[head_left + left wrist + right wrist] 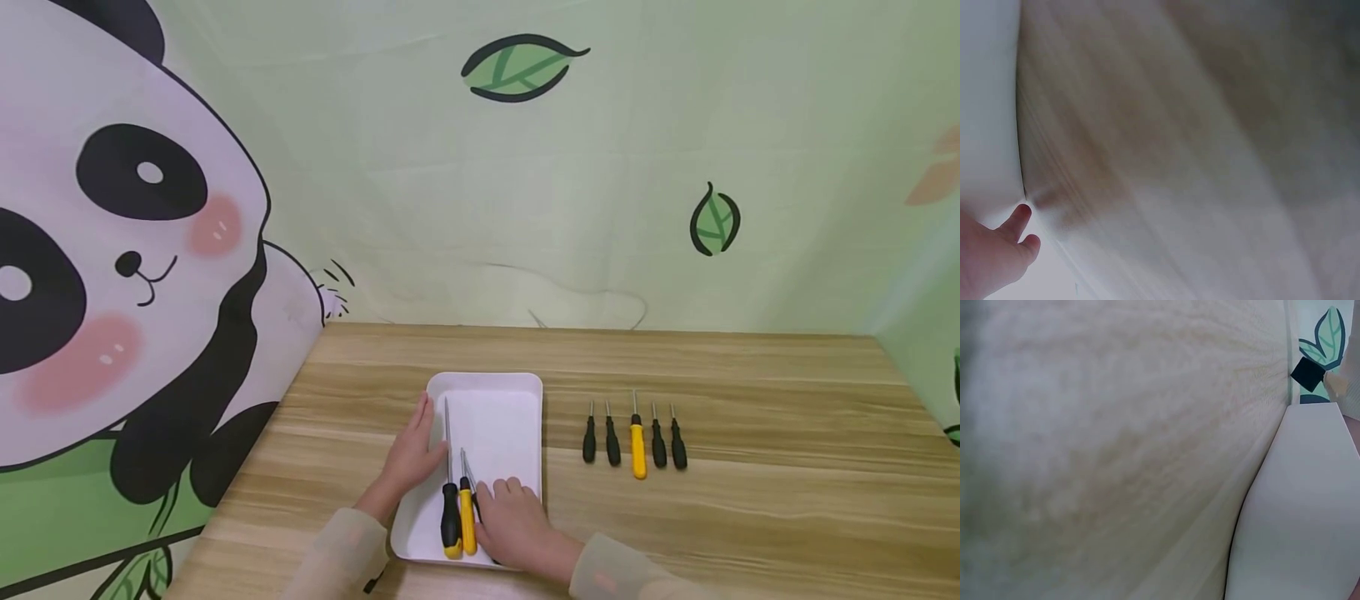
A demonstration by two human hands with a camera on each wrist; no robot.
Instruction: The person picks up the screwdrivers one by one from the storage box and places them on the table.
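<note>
A white tray lies on the table with screwdrivers inside. My left hand touches the tray's left rim, its fingers extended along the edge; two of its fingertips appear at the tray wall in the left wrist view. Inside, a long screwdriver with a black handle and yellow end lies beside a yellow-handled screwdriver. Just right of them, my right hand holds a dark-handled screwdriver; the hand covers most of its handle. In the right wrist view only the tray's outer wall shows clearly.
Right of the tray, several small screwdrivers stand in a row on the wooden table: black-handled ones on either side of a yellow-handled one. A cloth backdrop with a panda and leaves rises behind the table.
</note>
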